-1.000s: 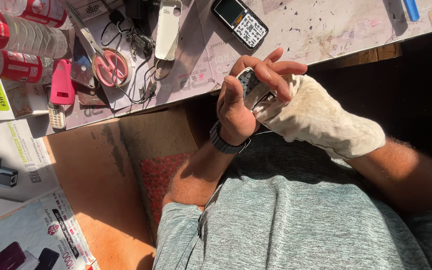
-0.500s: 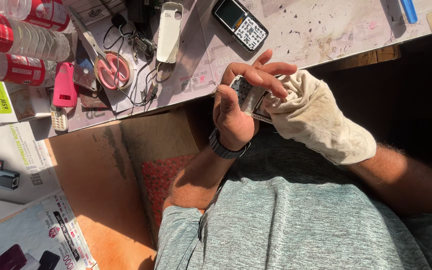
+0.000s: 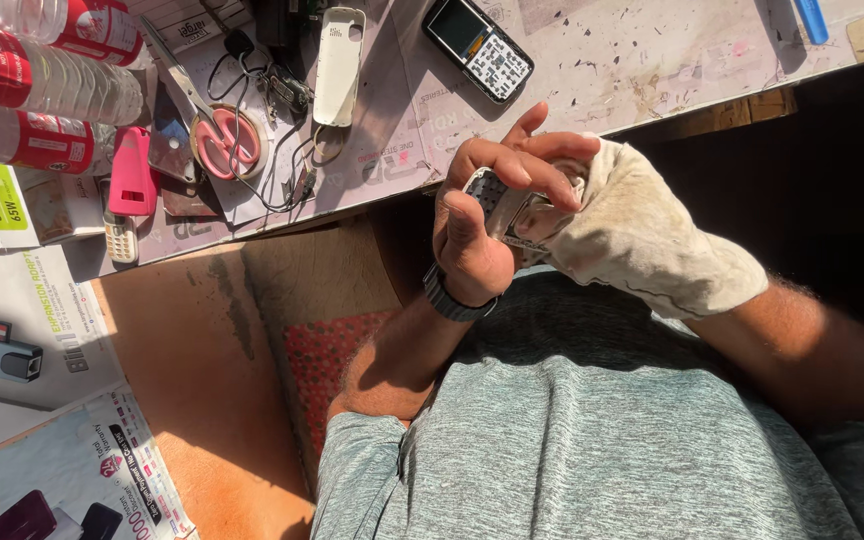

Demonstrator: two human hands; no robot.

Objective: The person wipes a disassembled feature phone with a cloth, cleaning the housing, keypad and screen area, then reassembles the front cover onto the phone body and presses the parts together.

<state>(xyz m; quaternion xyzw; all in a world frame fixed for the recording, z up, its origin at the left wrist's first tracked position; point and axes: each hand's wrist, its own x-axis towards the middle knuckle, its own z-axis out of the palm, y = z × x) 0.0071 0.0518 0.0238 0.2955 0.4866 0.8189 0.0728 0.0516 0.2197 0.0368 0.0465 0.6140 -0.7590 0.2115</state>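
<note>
My left hand (image 3: 472, 235), with a dark band on its wrist, is closed around a small grey keypad phone (image 3: 490, 195) held just below the table edge, over my lap. My right hand (image 3: 642, 235) is wrapped in a cream cloth (image 3: 652, 250) and presses that cloth against the phone's right side. Most of the phone is hidden by my fingers and the cloth. Both hands are above my grey shirt.
On the worn table (image 3: 652, 70) lie a black keypad phone (image 3: 477, 48), a white phone back cover (image 3: 337, 65), pink-handled scissors (image 3: 217, 135), tangled cables (image 3: 282, 100), a pink phone (image 3: 132, 170), red-labelled bottles (image 3: 42, 90) and a blue pen (image 3: 812, 20). Printed boxes (image 3: 32, 300) sit left.
My left fingers have curled further over the phone and turned it slightly. The cloth-wrapped right hand has slid along the phone. Both hands stay in the same place.
</note>
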